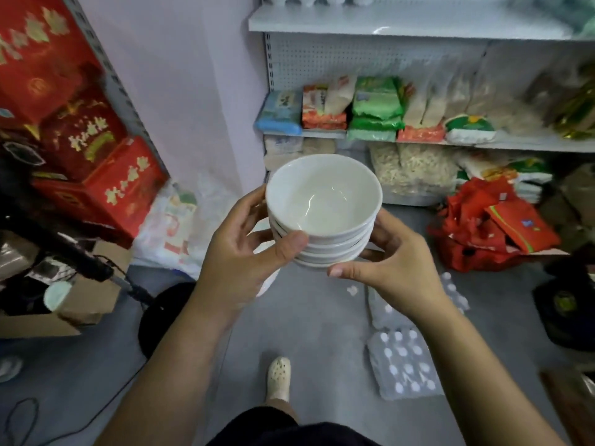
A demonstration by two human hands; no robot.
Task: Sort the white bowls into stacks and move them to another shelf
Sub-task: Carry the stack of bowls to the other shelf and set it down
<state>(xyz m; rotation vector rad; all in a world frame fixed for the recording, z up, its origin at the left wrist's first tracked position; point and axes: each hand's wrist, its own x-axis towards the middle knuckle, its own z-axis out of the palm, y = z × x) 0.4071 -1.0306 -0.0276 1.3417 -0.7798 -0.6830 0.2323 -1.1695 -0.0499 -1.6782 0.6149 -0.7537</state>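
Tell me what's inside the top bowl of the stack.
Nothing shows inside the top bowl, only bare white glaze with a glint of light. The bowls nested under it show just their rims, so their insides are hidden.

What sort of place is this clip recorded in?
Probably a small grocery shop or its stockroom. Metal pegboard shelving holds bagged dry goods, red gift boxes are stacked on the left, and shrink-wrapped bottle packs lie on the floor.

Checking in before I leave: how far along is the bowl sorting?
One stack of white bowls is nested together. It is being carried, left hand and right hand gripping its sides over the floor. It is not yet shelved; more white ware sits on the top shelf.
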